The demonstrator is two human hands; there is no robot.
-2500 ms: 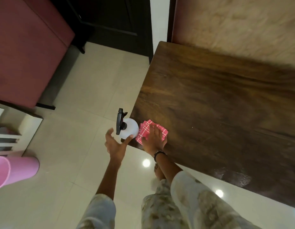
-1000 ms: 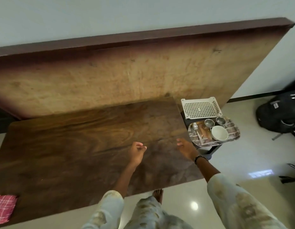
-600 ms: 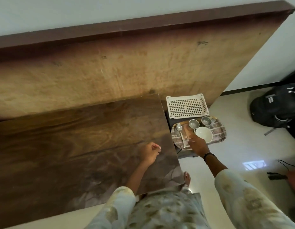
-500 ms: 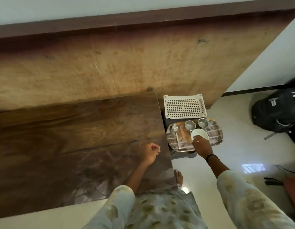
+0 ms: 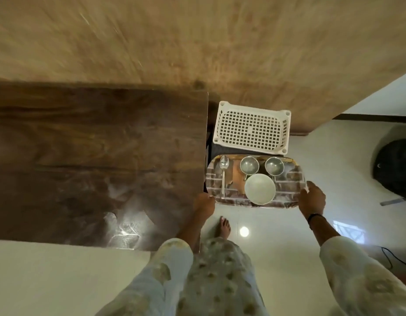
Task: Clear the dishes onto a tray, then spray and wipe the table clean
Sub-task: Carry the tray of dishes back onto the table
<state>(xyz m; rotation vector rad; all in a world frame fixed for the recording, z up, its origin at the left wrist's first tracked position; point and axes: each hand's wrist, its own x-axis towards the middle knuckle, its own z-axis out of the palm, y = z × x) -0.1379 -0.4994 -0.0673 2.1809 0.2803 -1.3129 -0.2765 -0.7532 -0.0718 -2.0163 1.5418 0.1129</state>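
A brown patterned tray (image 5: 288, 179) sits just right of the dark wooden table (image 5: 95, 160). On it lie a spoon (image 5: 224, 172), two steel cups (image 5: 249, 165) (image 5: 274, 166) and a white bowl (image 5: 260, 189). My left hand (image 5: 203, 204) grips the tray's near-left corner. My right hand (image 5: 311, 199) grips its right edge. The table top shows wet, shiny streaks near its front right. The cloth and spray bottle are out of view.
A white perforated plastic basket (image 5: 252, 128) stands upside down behind the tray, against a tall wooden panel (image 5: 197, 37). A black bag (image 5: 395, 167) lies on the pale tiled floor (image 5: 265, 224) at the right. My bare foot (image 5: 224, 228) is below the tray.
I have turned from the table's left end to its right end. My right hand reached the tray first, then both hands closed on its two sides.
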